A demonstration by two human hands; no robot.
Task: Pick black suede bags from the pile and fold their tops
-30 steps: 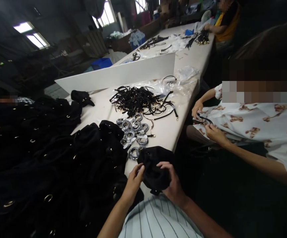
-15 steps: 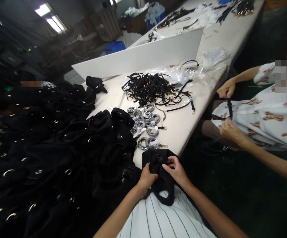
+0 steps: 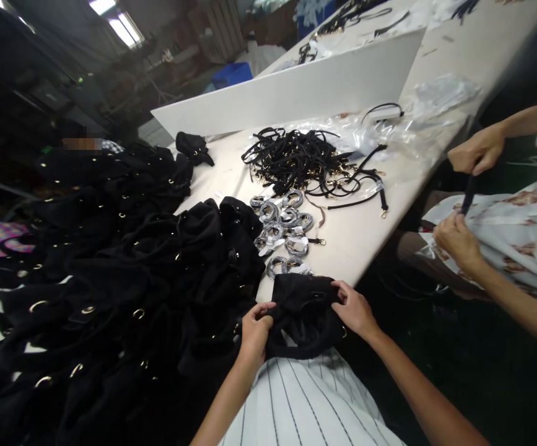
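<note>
Right now the left hand point(image 3: 255, 332) pinches the left edge of a black cloth item point(image 3: 298, 300) at lower center of frame, the right hand point(image 3: 355, 311) pinching its upper right; black folds make its shape hard to read. Wrapped coils point(image 3: 272, 233) sit just above it; black pile point(image 3: 194, 248) at left blurs together, co-worker point(image 3: 523, 223) cut off by right edge.

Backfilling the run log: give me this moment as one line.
left hand: pinching black fabric bag, left side | right hand: pinching its right side | ahead on table: wrapped strap coils, loose black straps
</note>
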